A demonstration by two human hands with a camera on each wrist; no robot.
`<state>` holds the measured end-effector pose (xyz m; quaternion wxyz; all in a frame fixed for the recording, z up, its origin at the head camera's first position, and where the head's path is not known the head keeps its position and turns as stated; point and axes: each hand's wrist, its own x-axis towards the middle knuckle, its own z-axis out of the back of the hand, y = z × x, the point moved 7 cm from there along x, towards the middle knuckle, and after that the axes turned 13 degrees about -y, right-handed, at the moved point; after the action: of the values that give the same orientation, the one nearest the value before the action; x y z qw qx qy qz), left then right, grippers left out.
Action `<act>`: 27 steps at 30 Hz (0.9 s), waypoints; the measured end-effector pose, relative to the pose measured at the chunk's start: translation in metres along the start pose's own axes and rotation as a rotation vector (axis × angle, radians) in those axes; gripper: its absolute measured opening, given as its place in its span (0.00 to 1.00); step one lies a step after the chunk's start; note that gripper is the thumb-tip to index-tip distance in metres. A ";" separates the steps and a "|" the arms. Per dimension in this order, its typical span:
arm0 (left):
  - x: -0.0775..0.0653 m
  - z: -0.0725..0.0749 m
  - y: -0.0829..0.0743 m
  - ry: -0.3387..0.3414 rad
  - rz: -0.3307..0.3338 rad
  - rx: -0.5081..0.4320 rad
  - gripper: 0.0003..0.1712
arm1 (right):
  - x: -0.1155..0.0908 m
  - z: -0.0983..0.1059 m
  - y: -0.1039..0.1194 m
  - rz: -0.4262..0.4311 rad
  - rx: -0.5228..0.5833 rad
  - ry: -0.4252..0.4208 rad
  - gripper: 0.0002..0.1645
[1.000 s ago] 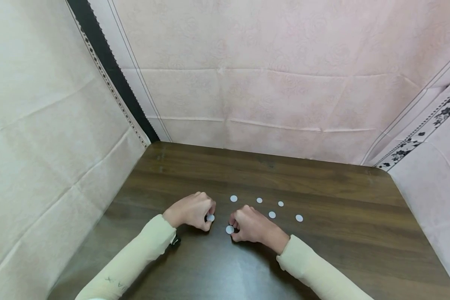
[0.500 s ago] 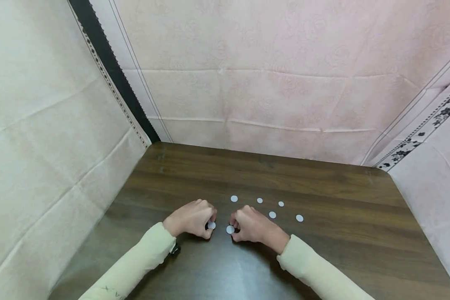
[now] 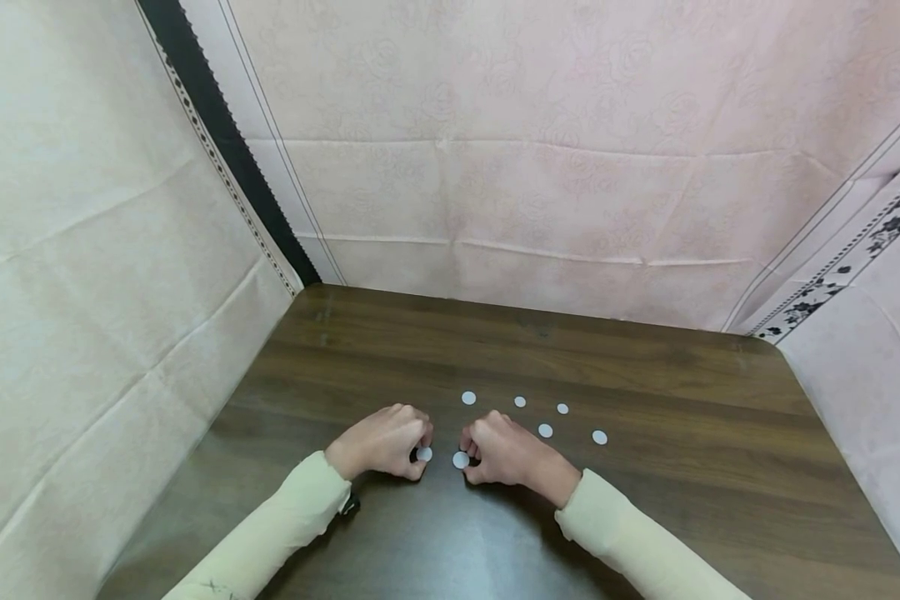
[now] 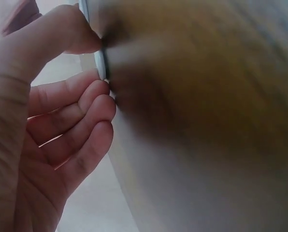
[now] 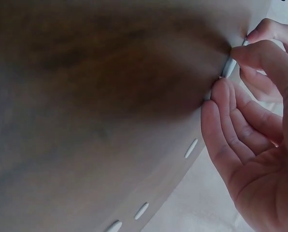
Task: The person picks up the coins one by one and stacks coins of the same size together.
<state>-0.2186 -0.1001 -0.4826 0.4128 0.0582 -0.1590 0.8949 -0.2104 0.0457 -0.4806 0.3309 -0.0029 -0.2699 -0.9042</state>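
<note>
Two small flat white discs lie at table level near the middle, a short gap apart. My left hand (image 3: pixel 384 440) pinches the left disc (image 3: pixel 424 454) between thumb and forefinger. In the left wrist view this disc (image 4: pixel 101 65) is seen edge-on, flat against the wood, the other fingers curled beside it. Facing it from the right, my right hand (image 3: pixel 512 454) pinches the second disc (image 3: pixel 461 460) the same way. The right wrist view shows that disc (image 5: pixel 229 66) edge-on on the tabletop, between thumb and fingertips.
Several more white discs lie on the brown wooden table (image 3: pixel 645 517) beyond and right of my hands, among them a far-left disc (image 3: pixel 468 398) and a right-hand disc (image 3: pixel 599 437). Pale cloth (image 3: pixel 540 167) hangs behind the table and at both sides.
My left hand has slid its disc towards the near side of the table, almost level with the right one. The right hand and its disc have stayed in place.
</note>
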 end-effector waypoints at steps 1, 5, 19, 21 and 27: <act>0.000 0.001 0.000 -0.005 -0.004 -0.002 0.06 | 0.001 0.000 0.000 -0.004 0.008 0.010 0.09; 0.000 0.003 -0.001 -0.026 -0.036 -0.001 0.06 | 0.003 0.006 -0.001 -0.014 0.038 0.052 0.11; -0.004 0.004 0.003 0.005 0.025 -0.064 0.04 | 0.037 0.036 -0.019 -0.059 -0.057 0.046 0.16; -0.005 0.004 0.003 0.006 0.030 -0.068 0.04 | 0.043 0.035 -0.022 -0.052 -0.073 0.048 0.16; -0.005 0.003 0.003 0.004 0.040 -0.061 0.04 | 0.059 0.032 -0.036 -0.056 -0.123 0.048 0.09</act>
<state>-0.2176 -0.1068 -0.4817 0.3967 0.0405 -0.1863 0.8979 -0.2835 0.0496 -0.4602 0.3111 0.0061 -0.2060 -0.9278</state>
